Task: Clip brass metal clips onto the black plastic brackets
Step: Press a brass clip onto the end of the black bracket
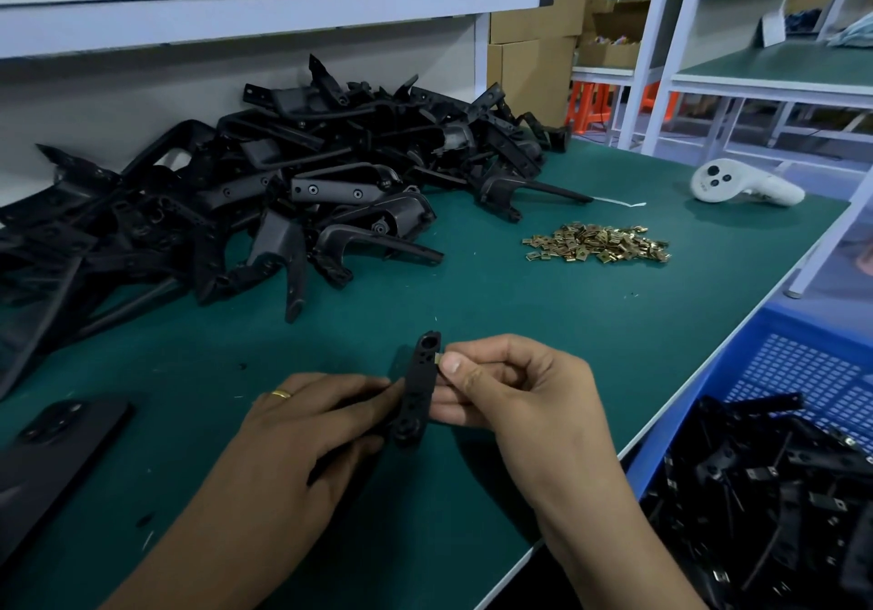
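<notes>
A black plastic bracket (418,390) stands nearly upright above the green table, low in the middle of the view. My left hand (302,425) grips its lower part from the left. My right hand (510,387) pinches a small brass clip (438,358) between thumb and forefinger, right against the bracket's upper right edge. Most of the clip is hidden by my fingertips. A loose heap of brass clips (597,243) lies further back to the right. A large pile of black brackets (264,194) fills the table's back left.
A blue plastic crate (798,383) holding black brackets with clips sits off the table's right edge. A dark phone (52,453) lies at the left. A white controller (741,184) rests at the far right. A white shelf runs above the pile.
</notes>
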Demonstrator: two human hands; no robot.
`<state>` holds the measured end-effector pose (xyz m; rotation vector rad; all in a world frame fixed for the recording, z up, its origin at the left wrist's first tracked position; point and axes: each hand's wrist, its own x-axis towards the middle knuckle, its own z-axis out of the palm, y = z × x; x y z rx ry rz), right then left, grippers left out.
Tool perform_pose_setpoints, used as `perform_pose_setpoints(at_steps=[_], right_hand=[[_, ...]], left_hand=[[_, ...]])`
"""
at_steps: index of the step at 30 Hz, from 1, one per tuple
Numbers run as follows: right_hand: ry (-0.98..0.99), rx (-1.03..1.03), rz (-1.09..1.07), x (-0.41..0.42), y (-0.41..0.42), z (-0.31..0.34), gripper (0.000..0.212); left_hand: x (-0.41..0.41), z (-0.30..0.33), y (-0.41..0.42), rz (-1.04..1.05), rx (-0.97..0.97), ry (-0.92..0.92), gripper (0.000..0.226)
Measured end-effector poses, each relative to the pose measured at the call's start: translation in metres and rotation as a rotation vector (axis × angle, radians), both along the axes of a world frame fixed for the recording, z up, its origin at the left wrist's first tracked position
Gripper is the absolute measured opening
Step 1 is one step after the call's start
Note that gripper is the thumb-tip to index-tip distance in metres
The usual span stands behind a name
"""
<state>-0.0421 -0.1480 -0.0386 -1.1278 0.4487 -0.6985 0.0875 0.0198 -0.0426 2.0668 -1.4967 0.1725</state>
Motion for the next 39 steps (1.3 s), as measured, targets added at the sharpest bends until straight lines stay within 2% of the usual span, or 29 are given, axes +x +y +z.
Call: perform_pose_setpoints(at_steps=[4,7,11,18,23,28,34,39], right_hand=[[0.005,-0.056,-0.007,-0.002,0.001,-0.002,0.007],[-0.012,-0.048,0.085,-0.007,-0.005,0.001,0.002],[-0.04,-0.032,0.267,-0.021,-0.02,0.008,0.017],[-0.096,0.004,0.452,-0.024,-0.03,0.007,0.044],[-0.117,-0.013,0.712,-0.03,-0.036,0.009,0.039],[-0.08,-0.102,0.646,-0.028,-0.033,0.009,0.031],[0.049,-0.323,0.508,-0.031,-0.036,0.01,0.025],[0.058,-0.362,0.517,-0.033,-0.038,0.012,0.027]], left_hand=[[-0.001,0.001,0.001,-0.009,-0.003,0.0,0.039],[-0.002,0.001,0.002,-0.022,-0.024,0.035,0.037],[-0.003,0.003,0.002,-0.06,-0.038,0.097,0.035],[0.002,0.002,0.005,-0.129,0.004,0.129,0.035],[0.008,-0.006,0.011,-0.152,0.049,0.209,0.049],[0.012,-0.009,0.012,-0.145,0.093,0.187,0.033],[0.015,-0.012,0.011,-0.133,0.118,0.09,0.049],[0.02,-0.019,0.01,-0.137,0.169,0.039,0.051]])
